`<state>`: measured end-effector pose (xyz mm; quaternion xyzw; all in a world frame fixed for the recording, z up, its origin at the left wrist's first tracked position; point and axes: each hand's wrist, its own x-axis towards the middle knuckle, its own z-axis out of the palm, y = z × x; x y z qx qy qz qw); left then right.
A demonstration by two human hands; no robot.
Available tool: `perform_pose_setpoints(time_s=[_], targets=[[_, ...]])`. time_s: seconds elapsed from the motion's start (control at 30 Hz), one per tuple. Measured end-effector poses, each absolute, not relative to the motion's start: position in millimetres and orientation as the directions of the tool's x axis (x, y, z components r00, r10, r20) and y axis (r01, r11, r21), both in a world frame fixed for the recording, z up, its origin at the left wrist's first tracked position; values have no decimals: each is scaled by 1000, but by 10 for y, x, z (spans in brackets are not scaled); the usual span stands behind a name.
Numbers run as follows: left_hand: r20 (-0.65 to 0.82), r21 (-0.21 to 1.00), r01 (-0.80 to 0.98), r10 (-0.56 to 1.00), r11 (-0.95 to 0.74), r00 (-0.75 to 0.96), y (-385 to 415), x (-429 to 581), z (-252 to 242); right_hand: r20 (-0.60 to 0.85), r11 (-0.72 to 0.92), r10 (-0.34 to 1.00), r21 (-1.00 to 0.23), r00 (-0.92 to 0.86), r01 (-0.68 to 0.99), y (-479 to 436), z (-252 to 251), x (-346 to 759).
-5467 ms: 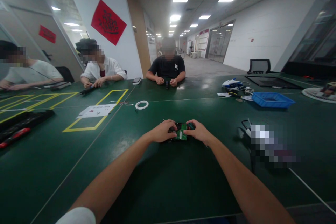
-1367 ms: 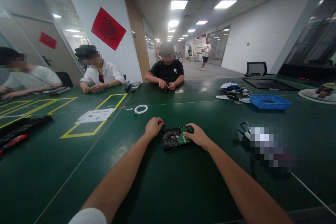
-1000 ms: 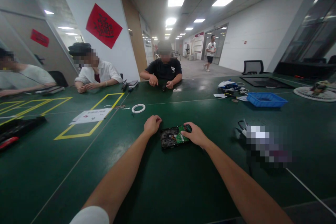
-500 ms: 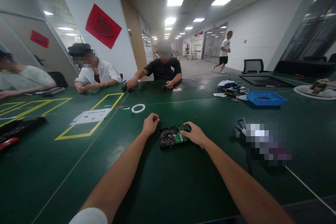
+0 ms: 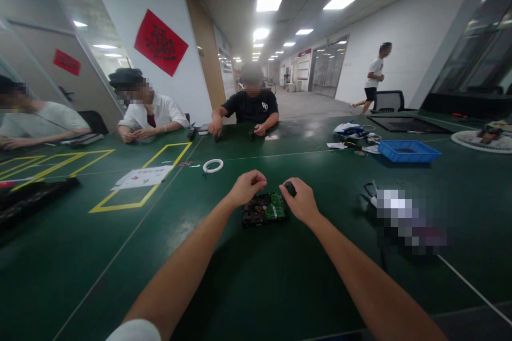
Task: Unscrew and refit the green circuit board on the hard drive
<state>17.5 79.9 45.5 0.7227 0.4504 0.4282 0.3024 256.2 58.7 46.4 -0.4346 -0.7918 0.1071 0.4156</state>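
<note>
The green tabletop (image 5: 208, 287) carries a blue tray (image 5: 410, 155), well to the right of the hard drive (image 5: 254, 216), which lies with its circuit board (image 5: 276, 209) facing up; just right of the drive, the right hand (image 5: 303, 200) is curled round a dark green object (image 5: 290, 188); at the drive's far left edge, the left hand (image 5: 246, 188) has thumb and fingertips drawn together, anything between them too small to tell

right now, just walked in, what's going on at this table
Someone has both bare hands at a hard drive lying on the green table. The right hand grips a dark green tool by the drive's right end. The left hand is bent over its far left part, fingers drawn together; whether they pinch something is too small to tell. Across the table sits a co-worker in a black shirt.
</note>
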Motion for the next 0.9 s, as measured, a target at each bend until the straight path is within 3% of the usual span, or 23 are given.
perform_pose_setpoints(time_s=[0.1, 0.23, 0.6, 0.7, 0.8, 0.9], targets=[[331, 869, 260, 886, -421, 326, 712, 339, 505, 622, 713, 689, -486, -374, 506, 511, 501, 2508], [320, 906, 164, 886, -389, 334, 675, 436, 481, 620, 723, 683, -494, -387, 483, 486, 480, 2466], [291, 903, 198, 882, -381, 369, 663, 453, 466, 609, 697, 702, -484, -368, 529, 526, 453, 2477], [397, 799, 370, 878, -474, 267, 618, 487, 560, 590, 654, 728, -444, -349, 613, 531, 449, 2490], [616, 585, 569, 773, -578, 152, 462, 627, 741, 502, 517, 810, -368, -303, 773, 535, 450, 2497], [715, 398, 635, 657, -662, 237, 132, 927, 893, 359, 384, 887, -228, -289, 895, 534, 463, 2465]])
